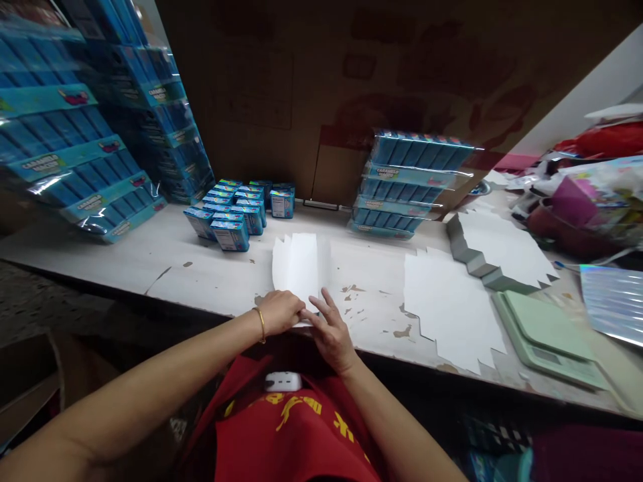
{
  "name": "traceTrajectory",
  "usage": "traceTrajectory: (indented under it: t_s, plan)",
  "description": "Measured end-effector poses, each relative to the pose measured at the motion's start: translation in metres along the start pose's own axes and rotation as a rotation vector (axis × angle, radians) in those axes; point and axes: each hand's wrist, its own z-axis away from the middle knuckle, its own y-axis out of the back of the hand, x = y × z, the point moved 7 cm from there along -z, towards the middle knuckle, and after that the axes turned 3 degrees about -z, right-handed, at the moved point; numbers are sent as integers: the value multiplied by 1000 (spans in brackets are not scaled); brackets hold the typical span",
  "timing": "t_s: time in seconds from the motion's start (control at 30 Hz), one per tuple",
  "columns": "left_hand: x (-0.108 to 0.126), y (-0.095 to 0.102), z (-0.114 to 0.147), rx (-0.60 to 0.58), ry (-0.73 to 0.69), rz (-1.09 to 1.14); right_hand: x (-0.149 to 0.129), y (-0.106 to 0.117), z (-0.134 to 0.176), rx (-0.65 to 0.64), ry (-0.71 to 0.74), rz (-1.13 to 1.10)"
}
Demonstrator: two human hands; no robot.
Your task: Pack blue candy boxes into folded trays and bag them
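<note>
A white cardboard blank (297,264), partly folded with its sides bent up, lies at the front edge of the table before me. My left hand (281,312) is closed on its near end, the fingers pinching the card. Across from it, my right hand (332,335) touches the near right corner with fingers stretched and spread. The fingertips of both hands nearly meet there. More flat white blanks (447,304) lie to the right, beside a thick stack of them (502,244).
Small blue boxes (231,234) stand in a group behind left. Wrapped blue display packs are stacked at far left (85,167) and back right (402,187). A large brown carton (281,87) rises behind. At right are a pale green scale (550,341) and shiny film (613,301).
</note>
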Motion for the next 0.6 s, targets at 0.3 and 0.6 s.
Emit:
traceTrajectory:
  t_s: [0.3,0.6]
  plan:
    - [-16,7,-2,-114,-43,309,10,-1,-3,160,-397,-82]
    - [-11,9,8,316,21,-24,8,-2,-1,-88,-192,163]
